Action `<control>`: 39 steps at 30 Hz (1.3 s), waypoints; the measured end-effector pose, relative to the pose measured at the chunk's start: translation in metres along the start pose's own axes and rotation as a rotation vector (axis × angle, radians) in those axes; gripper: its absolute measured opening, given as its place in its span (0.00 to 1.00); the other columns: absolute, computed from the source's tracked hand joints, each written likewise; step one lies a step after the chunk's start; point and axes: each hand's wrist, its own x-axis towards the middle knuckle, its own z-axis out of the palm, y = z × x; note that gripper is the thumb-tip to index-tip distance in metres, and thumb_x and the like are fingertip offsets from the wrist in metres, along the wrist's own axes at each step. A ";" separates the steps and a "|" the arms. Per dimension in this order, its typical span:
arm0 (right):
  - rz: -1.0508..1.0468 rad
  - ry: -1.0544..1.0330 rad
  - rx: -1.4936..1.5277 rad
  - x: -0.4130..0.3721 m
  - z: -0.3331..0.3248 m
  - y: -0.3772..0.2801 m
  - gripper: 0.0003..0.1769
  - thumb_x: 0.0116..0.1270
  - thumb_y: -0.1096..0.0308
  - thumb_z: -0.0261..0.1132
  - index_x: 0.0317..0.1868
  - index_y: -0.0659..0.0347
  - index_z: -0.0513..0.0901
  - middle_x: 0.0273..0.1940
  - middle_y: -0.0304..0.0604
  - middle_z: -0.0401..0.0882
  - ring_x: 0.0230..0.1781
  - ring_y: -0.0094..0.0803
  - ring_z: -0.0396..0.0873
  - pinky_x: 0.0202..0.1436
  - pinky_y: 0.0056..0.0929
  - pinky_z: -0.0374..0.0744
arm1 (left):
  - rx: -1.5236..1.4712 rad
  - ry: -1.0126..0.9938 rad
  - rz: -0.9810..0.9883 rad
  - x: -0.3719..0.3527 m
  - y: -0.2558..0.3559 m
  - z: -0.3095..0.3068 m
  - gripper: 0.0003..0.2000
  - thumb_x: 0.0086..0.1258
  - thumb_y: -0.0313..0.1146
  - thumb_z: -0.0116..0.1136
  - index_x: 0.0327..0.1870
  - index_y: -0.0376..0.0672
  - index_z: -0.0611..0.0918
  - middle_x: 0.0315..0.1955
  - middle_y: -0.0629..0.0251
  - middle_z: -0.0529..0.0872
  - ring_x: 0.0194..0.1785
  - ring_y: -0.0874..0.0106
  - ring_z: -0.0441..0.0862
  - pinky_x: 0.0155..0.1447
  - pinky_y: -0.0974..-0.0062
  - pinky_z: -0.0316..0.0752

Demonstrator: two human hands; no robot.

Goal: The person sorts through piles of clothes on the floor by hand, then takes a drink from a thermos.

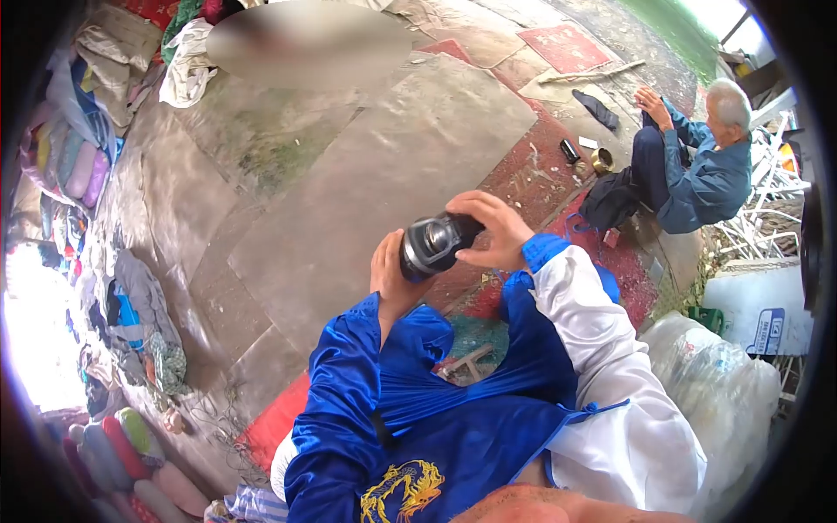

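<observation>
Both of my hands hold a black camera with silver-grey parts [433, 241] in front of my lap. My left hand [394, 277] wraps around its left end from below, with some fingers hidden behind it. My right hand [494, 228] grips the opposite end, fingers over the top and thumb underneath. The camera is tilted, and its finer details are too small to make out. Below it lies the shiny blue cloth of my clothing [471, 383], which has a yellow dragon emblem and one white sleeve.
At right another person [711, 166] sits low, hands raised together. Near them lie a brass-coloured cup [602, 159], a black cylinder [569, 151] and a stick [593, 73]. Clear plastic wrapping [711, 375] bulges at lower right. Clothes [144, 322] and stuffed rolls [131, 453] lie at left.
</observation>
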 end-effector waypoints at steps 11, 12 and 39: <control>0.043 -0.283 -0.161 -0.014 0.012 0.004 0.42 0.47 0.57 0.78 0.65 0.59 0.75 0.58 0.52 0.79 0.62 0.50 0.76 0.68 0.47 0.71 | -0.047 -0.279 0.120 -0.005 -0.012 -0.008 0.48 0.41 0.37 0.82 0.68 0.37 0.67 0.56 0.43 0.80 0.57 0.42 0.79 0.61 0.51 0.75; 0.074 -0.281 -0.171 -0.015 0.014 0.003 0.43 0.47 0.57 0.78 0.65 0.59 0.75 0.57 0.52 0.79 0.61 0.51 0.77 0.67 0.47 0.72 | -0.073 -0.303 0.116 -0.003 -0.010 -0.007 0.48 0.41 0.37 0.82 0.67 0.37 0.67 0.55 0.43 0.80 0.56 0.42 0.79 0.60 0.51 0.75; 0.231 0.001 -0.172 -0.034 0.032 0.001 0.30 0.41 0.58 0.75 0.46 0.61 0.82 0.43 0.54 0.82 0.46 0.54 0.83 0.49 0.47 0.82 | 0.089 -0.508 0.127 0.022 0.030 0.005 0.36 0.51 0.38 0.78 0.61 0.38 0.73 0.50 0.51 0.82 0.53 0.45 0.78 0.53 0.50 0.70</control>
